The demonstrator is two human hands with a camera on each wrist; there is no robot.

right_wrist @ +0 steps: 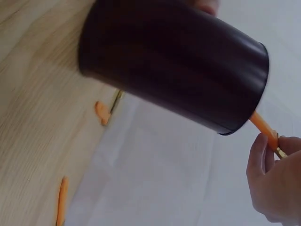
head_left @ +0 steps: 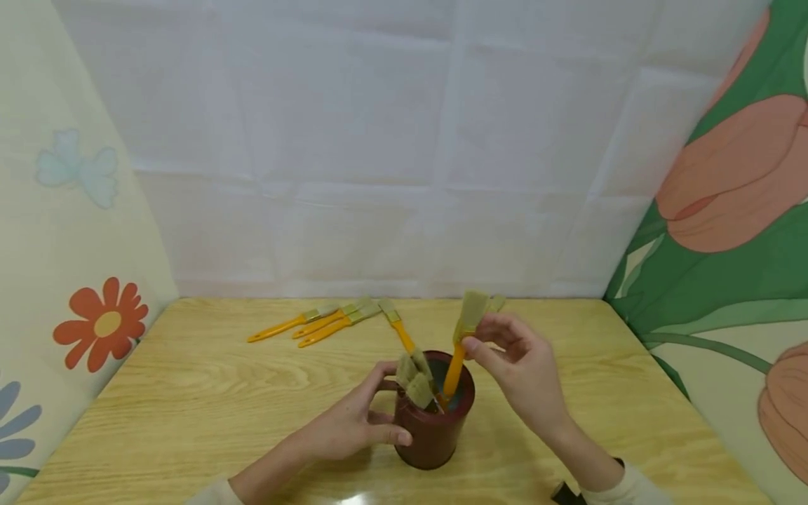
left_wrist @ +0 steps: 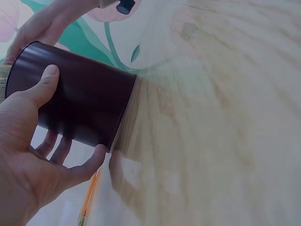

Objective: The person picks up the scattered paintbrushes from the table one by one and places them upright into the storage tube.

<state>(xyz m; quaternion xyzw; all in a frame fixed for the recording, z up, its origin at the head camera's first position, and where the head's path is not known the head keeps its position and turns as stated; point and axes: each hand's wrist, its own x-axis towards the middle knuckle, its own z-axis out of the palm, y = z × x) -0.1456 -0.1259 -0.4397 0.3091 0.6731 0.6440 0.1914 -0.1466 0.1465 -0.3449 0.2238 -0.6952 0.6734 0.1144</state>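
Note:
A dark maroon cylindrical can [head_left: 429,442] stands on the wooden table. My left hand [head_left: 347,424] holds it from the left, with the thumb on the near side, as the left wrist view also shows. Several paintbrushes [head_left: 413,379] lean bristles-up at the can's left rim. Over the can's right side, my right hand [head_left: 524,365] pinches another paintbrush [head_left: 453,368] near its metal ferrule. That brush points bristles-up, and its orange handle [right_wrist: 264,129] enters the can's mouth in the right wrist view. The handle's lower end is hidden inside the can.
Several orange-handled paintbrushes [head_left: 328,331] lie on the table at the back left. One more brush [head_left: 391,315] lies behind the can, and bristles of another [head_left: 496,303] show behind my right hand. A white cloth [head_left: 353,210] hangs behind the table, with flower-printed cloths at both sides.

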